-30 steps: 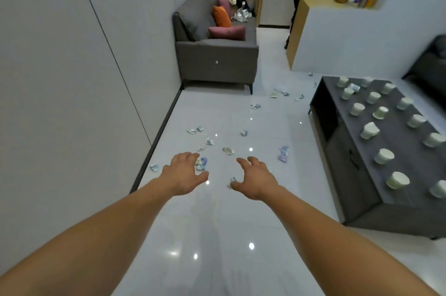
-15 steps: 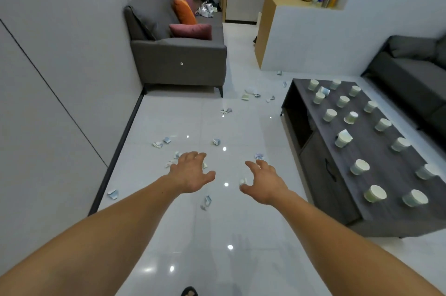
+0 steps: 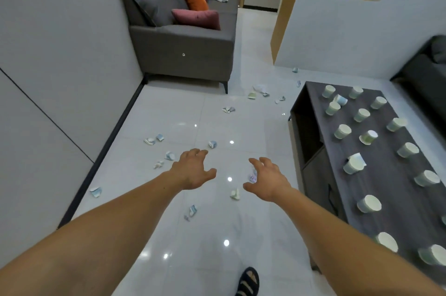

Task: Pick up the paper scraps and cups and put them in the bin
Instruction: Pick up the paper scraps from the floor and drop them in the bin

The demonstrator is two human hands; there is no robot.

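Left hand [image 3: 193, 171] and right hand [image 3: 269, 183] held open and empty, centre frame.
Both are spread, likely readied for paper scraps [image 3: 235, 194] scattered beneath; cups [image 3: 369, 204] stand untouched at right.

Just one head cam, wide-angle, looking forward and down from standing height over the floor [image 3: 217, 112], nothing close up.

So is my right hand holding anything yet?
No, open: the right hand has spread, loosely curled fingers holding nothing, hovering over a crumpled pale paper scrap.
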